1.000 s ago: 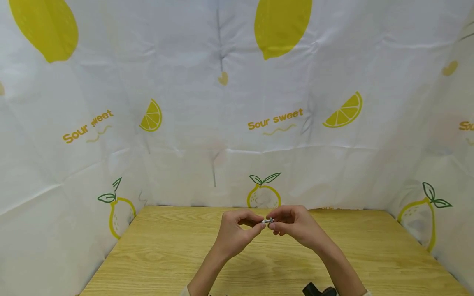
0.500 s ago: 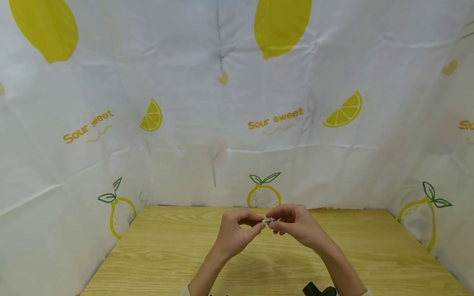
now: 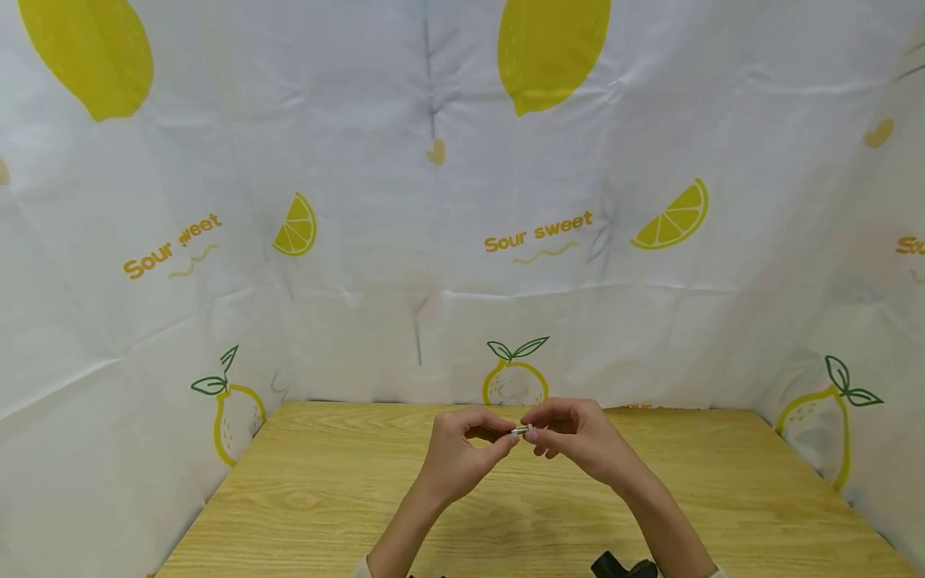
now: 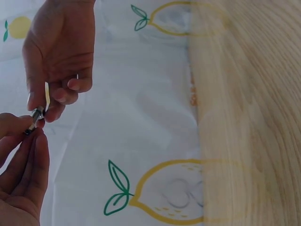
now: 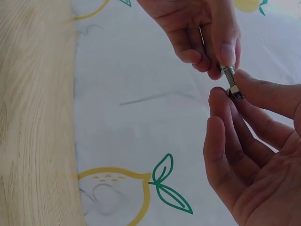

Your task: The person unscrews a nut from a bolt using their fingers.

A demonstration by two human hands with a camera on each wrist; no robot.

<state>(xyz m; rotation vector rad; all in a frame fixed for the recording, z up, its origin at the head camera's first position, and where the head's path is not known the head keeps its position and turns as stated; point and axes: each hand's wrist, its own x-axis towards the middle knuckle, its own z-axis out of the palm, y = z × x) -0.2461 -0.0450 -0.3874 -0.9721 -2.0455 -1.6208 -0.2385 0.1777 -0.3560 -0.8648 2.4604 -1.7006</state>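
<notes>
A small silver bolt [image 3: 520, 431] is held in the air between both hands, above the table. Its threaded shaft [image 5: 229, 75] shows in the right wrist view, with a hex nut [image 5: 234, 91] close to one end. My left hand [image 3: 458, 457] pinches the other end of the bolt between thumb and fingers, hiding part of it. With thumb and index finger, my right hand [image 3: 574, 441] pinches the nut end; its other fingers are loosely bent. In the left wrist view the bolt [image 4: 35, 120] runs at a slant between both sets of fingertips.
The wood-grain table [image 3: 325, 498] lies beneath the hands. White cloth [image 3: 376, 241] printed with lemons hangs behind it and at both sides. A black object [image 3: 621, 567] shows beside the right forearm at the bottom edge.
The right thumb and fingers shift very slightly at the nut end, and the glint there differs. The left hand keeps its place and its pinch on the bolt.
</notes>
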